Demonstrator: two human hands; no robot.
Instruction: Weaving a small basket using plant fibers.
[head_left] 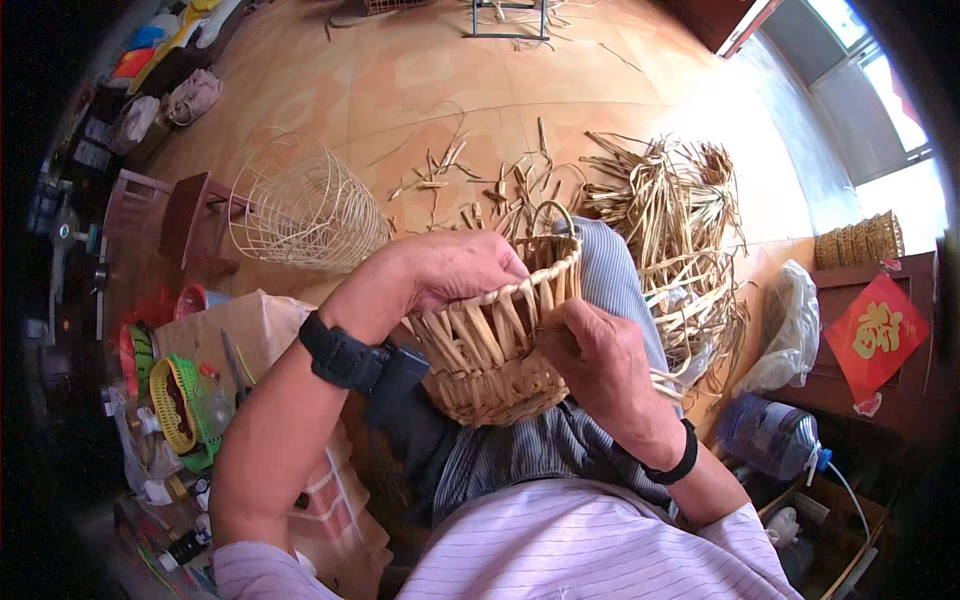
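Note:
A woven straw basket (490,340) with a braided rim and an arched loop handle (552,215) rests tilted on my lap. My left hand (465,268) reaches over the rim and holds the basket from above, its fingertips hidden inside. Against the right side of the wall, my right hand (590,345) is closed in a pinch. What lies between its fingertips is too small to make out. A few pale strands (668,385) show beside my right wrist.
Beyond my knee lies a heap of dry straw (680,210), with loose scraps (500,190) on the tiled floor. An open wire-like frame basket (305,205) lies at the left. A water jug (770,437) stands at the right; a yellow basket (175,405) sits at the left.

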